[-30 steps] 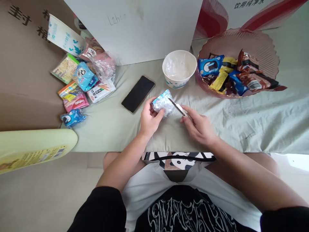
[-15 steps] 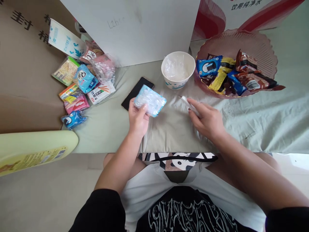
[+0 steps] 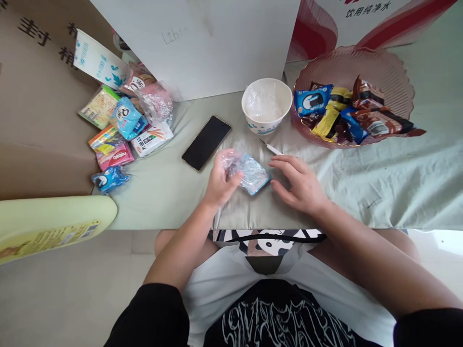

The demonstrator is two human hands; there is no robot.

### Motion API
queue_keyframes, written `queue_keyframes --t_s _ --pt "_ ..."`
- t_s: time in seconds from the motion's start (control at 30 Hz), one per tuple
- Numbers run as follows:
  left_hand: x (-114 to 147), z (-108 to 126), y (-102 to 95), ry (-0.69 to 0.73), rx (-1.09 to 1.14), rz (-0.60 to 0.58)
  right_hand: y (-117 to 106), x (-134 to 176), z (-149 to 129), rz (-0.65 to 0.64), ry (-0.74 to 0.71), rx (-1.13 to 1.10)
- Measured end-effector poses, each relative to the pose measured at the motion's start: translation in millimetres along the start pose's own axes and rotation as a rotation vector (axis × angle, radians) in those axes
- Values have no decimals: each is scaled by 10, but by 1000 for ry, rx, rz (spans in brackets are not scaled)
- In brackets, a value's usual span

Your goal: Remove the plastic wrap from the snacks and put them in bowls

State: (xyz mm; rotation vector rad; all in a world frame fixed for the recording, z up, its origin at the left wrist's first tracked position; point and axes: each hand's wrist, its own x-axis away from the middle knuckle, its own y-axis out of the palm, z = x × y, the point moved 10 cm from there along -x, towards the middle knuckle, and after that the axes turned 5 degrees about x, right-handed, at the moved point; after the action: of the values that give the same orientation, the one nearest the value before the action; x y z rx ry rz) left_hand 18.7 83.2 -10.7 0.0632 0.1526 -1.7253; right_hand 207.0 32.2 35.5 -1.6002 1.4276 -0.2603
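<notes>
My left hand (image 3: 223,180) has its fingers and thumb closed on a light blue, flat packet (image 3: 252,174) in clear plastic wrap, low over the cloth. Loose film bunches up around those fingers. My right hand (image 3: 300,185) is just right of the packet, holding nothing, its fingers and thumb apart. Beyond its fingertips a slim white-handled tool with a thin dark metal tip (image 3: 272,148) lies on the cloth. Behind it stands a white paper bowl (image 3: 266,126) with crumpled clear film inside.
A black phone (image 3: 207,143) lies left of the packet. To the right, a pink ribbed glass bowl (image 3: 394,72) holds several wrapped snacks. Several snack packets (image 3: 128,118) and a paper cup (image 3: 97,60) are piled at left. A white box (image 3: 217,43) stands behind.
The packet and my left hand moved right and toward me, uncovering the phone. My right hand let go of the white-handled tool, which now lies on the cloth.
</notes>
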Motion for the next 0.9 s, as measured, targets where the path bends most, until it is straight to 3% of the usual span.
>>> queue_keyframes --t_s 0.13,0.27,0.4,0.53,0.63,0.73,0.9 --pt "64 -60 154 -160 -19 -81 76 6 -75 -67 -55 -83" --pt "45 31 27 -151 8 35 79 1 -79 -100 -50 -92" --pt "-3 98 -182 -86 -31 166 -175 -25 -22 49 -21 -78" --pt "-17 88 -475 -30 -53 345 -432 4 229 200 153 -18" --pt "-32 85 -627 11 -84 420 -545 65 363 302 231 -113" --pt "-86 95 -575 31 -130 336 -517 62 319 289 174 -215" --pt "-100 50 -378 -63 -319 157 -238 -8 247 35 134 34"
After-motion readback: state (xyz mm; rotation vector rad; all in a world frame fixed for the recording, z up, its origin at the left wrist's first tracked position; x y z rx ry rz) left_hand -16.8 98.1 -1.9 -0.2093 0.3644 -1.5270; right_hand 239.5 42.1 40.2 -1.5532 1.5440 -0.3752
